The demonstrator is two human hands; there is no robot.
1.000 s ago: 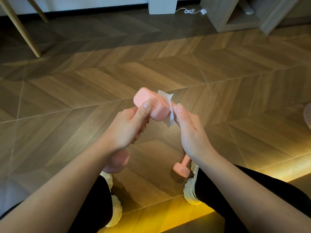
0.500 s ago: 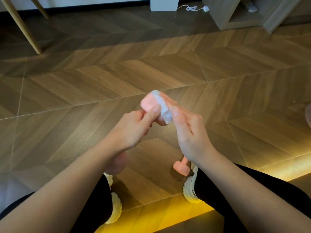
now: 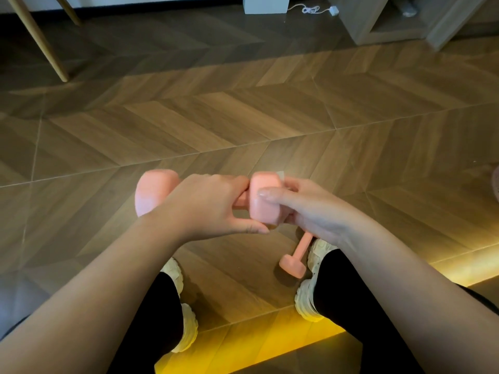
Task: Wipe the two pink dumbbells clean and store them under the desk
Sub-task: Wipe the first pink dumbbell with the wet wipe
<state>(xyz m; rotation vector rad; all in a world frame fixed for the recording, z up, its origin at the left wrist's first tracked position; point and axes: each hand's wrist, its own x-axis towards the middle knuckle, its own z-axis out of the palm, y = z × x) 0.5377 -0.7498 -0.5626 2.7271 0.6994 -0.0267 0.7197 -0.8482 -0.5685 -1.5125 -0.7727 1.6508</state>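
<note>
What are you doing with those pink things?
A person is cleaning a pink dumbbell. The left hand grips its handle, and the right hand curls round one end, pressing a white wipe against it. The other dumbbell lies on the floor beside the right shoe, not yet put away.

Ahead: the floor (image 3: 243, 117) runs open up to the far furniture.
Far left: two slanted wooden legs (image 3: 40, 41).
Far centre: a white box (image 3: 266, 4), with a cable (image 3: 310, 9) to its right.
Far right: a shelf unit (image 3: 359, 20).
Near: the held dumbbell (image 3: 155, 193) is gripped crosswise by the left hand (image 3: 208, 203) and right hand (image 3: 310, 209).
Between the feet: a strip of floor; the second dumbbell (image 3: 293, 263) lies just beside the right shoe (image 3: 318, 255).
</note>
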